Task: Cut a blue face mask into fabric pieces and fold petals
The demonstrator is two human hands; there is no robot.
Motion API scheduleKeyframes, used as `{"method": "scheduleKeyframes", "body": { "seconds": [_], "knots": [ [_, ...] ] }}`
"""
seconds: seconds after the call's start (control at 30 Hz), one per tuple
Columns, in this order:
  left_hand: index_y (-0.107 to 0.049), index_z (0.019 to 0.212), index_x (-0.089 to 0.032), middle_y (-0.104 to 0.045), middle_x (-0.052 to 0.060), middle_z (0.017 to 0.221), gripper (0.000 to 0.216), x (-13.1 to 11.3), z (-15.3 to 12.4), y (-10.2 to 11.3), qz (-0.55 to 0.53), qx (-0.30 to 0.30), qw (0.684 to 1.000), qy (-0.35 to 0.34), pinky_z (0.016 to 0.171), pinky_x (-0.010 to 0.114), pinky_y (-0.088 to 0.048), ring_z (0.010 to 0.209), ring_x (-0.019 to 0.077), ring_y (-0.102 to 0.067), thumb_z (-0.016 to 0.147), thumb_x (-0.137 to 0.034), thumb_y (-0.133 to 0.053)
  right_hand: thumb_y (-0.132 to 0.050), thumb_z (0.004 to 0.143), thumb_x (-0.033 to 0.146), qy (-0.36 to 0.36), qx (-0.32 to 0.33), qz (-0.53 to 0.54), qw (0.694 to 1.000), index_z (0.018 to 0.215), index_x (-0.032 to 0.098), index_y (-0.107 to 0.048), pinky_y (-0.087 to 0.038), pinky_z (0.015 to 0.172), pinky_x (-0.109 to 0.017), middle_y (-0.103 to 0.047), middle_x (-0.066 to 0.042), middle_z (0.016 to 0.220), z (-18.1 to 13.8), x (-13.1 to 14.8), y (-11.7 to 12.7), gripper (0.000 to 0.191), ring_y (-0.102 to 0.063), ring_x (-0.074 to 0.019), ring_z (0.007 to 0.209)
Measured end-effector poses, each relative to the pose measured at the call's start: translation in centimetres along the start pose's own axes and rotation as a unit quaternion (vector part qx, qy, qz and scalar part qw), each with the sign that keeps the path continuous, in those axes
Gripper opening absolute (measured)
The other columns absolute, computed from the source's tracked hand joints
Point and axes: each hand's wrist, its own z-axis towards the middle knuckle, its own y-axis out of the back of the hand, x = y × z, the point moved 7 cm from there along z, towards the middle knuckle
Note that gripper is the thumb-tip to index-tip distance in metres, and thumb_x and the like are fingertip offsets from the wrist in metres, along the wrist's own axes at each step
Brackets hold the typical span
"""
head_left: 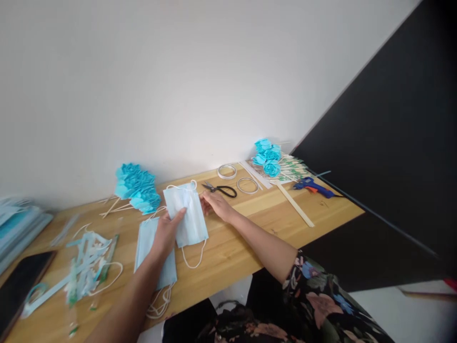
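Observation:
A pale blue pleated face mask (193,223) with white ear loops is held up by my left hand (167,233), its thumb across the front and the other fingers hidden behind. My right hand (217,206) is at the mask's right edge, fingers stretched loosely toward it; whether they touch it I cannot tell. Just beyond those fingers lie black-handled scissors (226,191). Under my left forearm, more face masks (167,271) rest on the table, their loops hanging near the front edge.
Blue paper-like flowers on sticks (137,188) lie at the back left, more blue flowers (271,167) at the back right. Two tape rolls (247,191), a blue glue gun (317,187) and a flat stick (294,205) lie rightward. Cut scraps (89,259) and a phone (24,286) are left.

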Motion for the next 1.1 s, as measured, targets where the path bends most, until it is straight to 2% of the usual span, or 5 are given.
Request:
{"method": "scheduleKeyframes", "body": {
  "seconds": [0.17, 0.53, 0.77, 0.9, 1.1],
  "knots": [
    [-0.066, 0.086, -0.013, -0.066, 0.004, 0.072, 0.048, -0.4, 0.1, -0.2, 0.05, 0.009, 0.997, -0.053, 0.059, 0.028, -0.045, 0.062, 0.0183, -0.058, 0.069, -0.058, -0.069, -0.054, 0.087, 0.05, 0.095, -0.105, -0.178, 0.974, 0.055, 0.021, -0.048, -0.031, 0.052, -0.025, -0.045, 0.005, 0.048, -0.4, 1.2, 0.6, 0.043, -0.043, -0.0117, 0.05],
    [-0.052, 0.069, -0.018, -0.048, -0.001, 0.065, 0.042, -1.9, 0.7, 1.8, 0.116, -0.11, 0.97, -0.182, 0.057, 0.024, -0.032, 0.063, 0.0137, -0.041, 0.087, -0.056, -0.044, -0.057, 0.086, 0.047, 0.145, -0.288, -0.204, 0.924, 0.054, 0.024, -0.047, -0.03, 0.057, -0.027, -0.042, 0.004, 0.049, -1.3, 2.2, 3.1, 0.04, -0.038, -0.0145, 0.052],
    [-0.045, 0.062, -0.02, -0.042, -0.003, 0.059, 0.04, -2.0, 1.0, 2.1, 0.09, -0.131, 0.97, -0.185, 0.056, 0.025, -0.03, 0.06, 0.0135, -0.039, 0.087, -0.051, -0.046, -0.064, 0.081, 0.037, 0.102, -0.179, -0.125, 0.971, 0.079, 0.024, -0.068, -0.042, 0.063, -0.025, -0.06, 0.004, 0.063, -0.3, 1.2, 2.7, 0.015, -0.054, -0.0147, 0.061],
    [-0.042, 0.06, -0.02, -0.038, -0.003, 0.057, 0.039, -2.0, 1.1, 1.7, 0.114, -0.115, 0.968, -0.193, 0.055, 0.025, -0.028, 0.057, 0.0128, -0.036, 0.088, -0.047, -0.045, -0.076, 0.066, 0.019, 0.098, -0.144, -0.048, 0.984, 0.117, 0.025, -0.064, -0.047, 0.078, -0.028, -0.07, 0.0, 0.097, -0.1, 1.1, 2.2, 0.053, -0.063, -0.0179, 0.086],
    [-0.049, 0.061, -0.019, -0.048, -0.002, 0.058, 0.035, -2.6, 0.5, -0.1, 0.15, -0.049, 0.966, -0.207, 0.055, 0.024, -0.03, 0.06, 0.0131, -0.043, 0.086, -0.044, -0.052, -0.079, 0.06, 0.016, 0.096, -0.166, -0.062, 0.979, 0.083, 0.023, -0.072, -0.046, 0.081, -0.028, -0.071, -0.001, 0.089, -0.1, 1.2, 2.7, 0.025, -0.062, -0.021, 0.094]
  ]
}}
